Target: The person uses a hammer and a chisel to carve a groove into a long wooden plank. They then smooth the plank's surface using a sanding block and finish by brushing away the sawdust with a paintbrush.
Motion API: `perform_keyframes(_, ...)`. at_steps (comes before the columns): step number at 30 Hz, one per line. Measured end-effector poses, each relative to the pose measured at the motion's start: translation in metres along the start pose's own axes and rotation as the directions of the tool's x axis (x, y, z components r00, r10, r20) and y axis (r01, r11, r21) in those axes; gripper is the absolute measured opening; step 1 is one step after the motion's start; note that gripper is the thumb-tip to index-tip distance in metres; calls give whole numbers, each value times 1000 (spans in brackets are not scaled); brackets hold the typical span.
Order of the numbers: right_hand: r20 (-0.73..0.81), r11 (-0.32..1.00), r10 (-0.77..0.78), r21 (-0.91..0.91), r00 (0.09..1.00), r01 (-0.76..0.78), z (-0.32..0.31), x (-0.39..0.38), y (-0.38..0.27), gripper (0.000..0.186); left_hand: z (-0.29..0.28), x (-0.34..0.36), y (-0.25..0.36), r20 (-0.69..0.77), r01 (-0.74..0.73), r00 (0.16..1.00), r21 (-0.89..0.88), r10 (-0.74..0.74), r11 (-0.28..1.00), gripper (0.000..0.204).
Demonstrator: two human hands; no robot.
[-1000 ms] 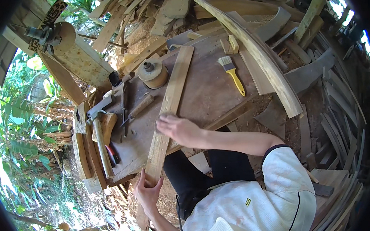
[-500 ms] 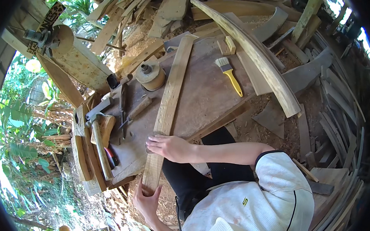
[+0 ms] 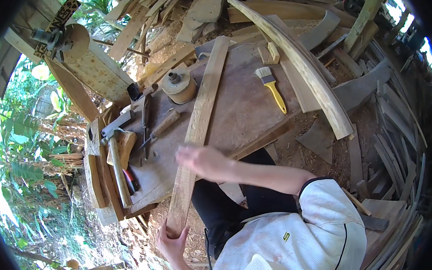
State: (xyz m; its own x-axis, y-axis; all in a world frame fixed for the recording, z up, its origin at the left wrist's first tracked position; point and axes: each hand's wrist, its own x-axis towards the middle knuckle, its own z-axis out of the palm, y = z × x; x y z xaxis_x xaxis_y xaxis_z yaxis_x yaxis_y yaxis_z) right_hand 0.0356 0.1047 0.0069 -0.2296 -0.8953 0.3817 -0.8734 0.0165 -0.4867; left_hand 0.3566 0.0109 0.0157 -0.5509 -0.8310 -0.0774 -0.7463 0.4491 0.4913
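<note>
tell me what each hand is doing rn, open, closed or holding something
Left hand: closed around the near end of the plank.
Right hand: blurred over the plank; its grip cannot be told.

Through my remote view, I see a yellow-handled brush (image 3: 274,93) lying beyond the grip and to its right, with a long, curved timber (image 3: 301,70) farther right. Past the grip and slightly left, I make out a squat, round wooden object (image 3: 179,90) with a dark knob on top. Left of the grip I have a wood-handled tool (image 3: 165,124), then a hammer (image 3: 118,168) farther left; scrap wood (image 3: 203,12) lies heaped well beyond the grip
</note>
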Motion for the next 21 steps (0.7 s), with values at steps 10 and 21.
perform_keyframes(10, -43, 963, -267, 28, 963, 268, 62, -40, -91, 41, 16, 4, -2, -159, -165, 975, -51, 155, 985, 73)
perform_keyframes(21, -25, 963, -266, 28, 964, 266, 78, -48, -108, 40, 18, 3, 11, -53, -45, 998, -367, 28, 929, 92)
